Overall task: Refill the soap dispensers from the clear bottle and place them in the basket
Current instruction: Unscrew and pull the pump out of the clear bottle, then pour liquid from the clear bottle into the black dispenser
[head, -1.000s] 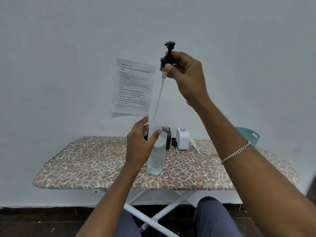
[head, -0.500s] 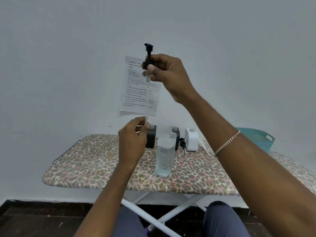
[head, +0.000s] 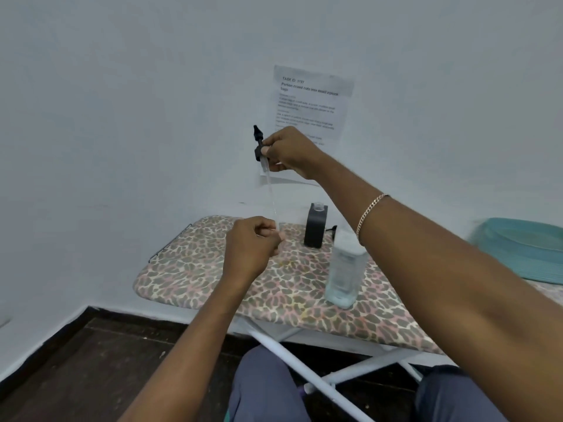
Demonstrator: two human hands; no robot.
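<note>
My right hand [head: 288, 153] grips the black pump head [head: 259, 144] above the board, its clear dip tube [head: 271, 193] hanging down and slightly right. My left hand [head: 253, 248] pinches the tube's lower end near the board's left part. The clear bottle [head: 344, 269] stands uncapped on the leopard-print ironing board [head: 213, 278], holding clear liquid. A black soap dispenser [head: 315, 226] with its neck uncapped stands behind it by the wall. The teal basket [head: 524, 251] lies at the right edge. My right forearm hides the other dispensers.
A printed sheet [head: 313, 102] is taped to the white wall. White board legs [head: 304, 367] cross below the board, with my knees beneath and dark floor at the left.
The view has swung left and down. My right hand has lowered the pump head, and my left hand has closed on the tip of the dip tube.
</note>
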